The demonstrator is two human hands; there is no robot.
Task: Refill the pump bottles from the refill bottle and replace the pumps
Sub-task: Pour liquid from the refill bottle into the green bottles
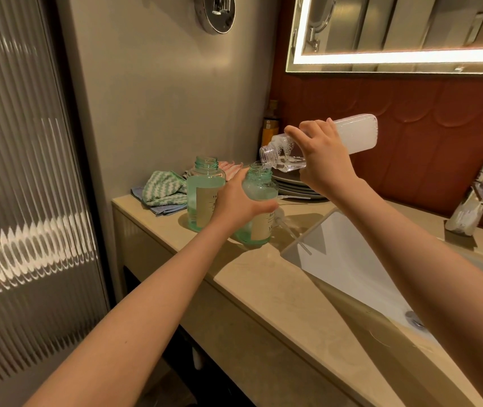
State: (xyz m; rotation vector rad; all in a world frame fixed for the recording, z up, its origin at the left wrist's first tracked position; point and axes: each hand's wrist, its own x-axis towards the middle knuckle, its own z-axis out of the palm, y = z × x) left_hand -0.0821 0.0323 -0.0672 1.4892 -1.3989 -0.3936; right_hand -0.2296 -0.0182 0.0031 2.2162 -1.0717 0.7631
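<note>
— Grips first, from the head view: why does the left grip [240,204] curl round the nearer pump bottle [259,186]?
— It steadies that bottle on the bench [252,268], leaning it toward the refill bottle [357,132], whose mouth hangs just above the open neck.
— And the right grip [325,160]?
— It wraps round the refill bottle, tipping it neck-down so the liquid runs in. The other pump bottle [205,186] stands open just beside and looks already filled. A pump [279,218] lies near the sink [337,259], likely parked until capping.

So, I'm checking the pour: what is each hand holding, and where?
The right hand grips the tilted refill bottle just behind its neck; the left hand grips the nearer green pump bottle round its middle.
</note>
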